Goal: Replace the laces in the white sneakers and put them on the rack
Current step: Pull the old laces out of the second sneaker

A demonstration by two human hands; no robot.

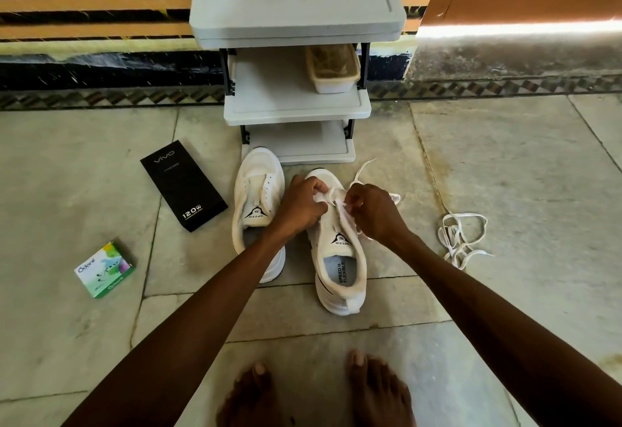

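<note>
Pinching lace point(360, 172) atop the sneaker point(337, 241): left hand point(301, 206), right hand point(373, 213).

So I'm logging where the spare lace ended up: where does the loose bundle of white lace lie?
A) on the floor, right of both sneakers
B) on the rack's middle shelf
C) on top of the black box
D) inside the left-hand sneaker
A: the loose lace bundle lies on the bare floor, to the right of the sneaker being laced and apart from it.
</note>
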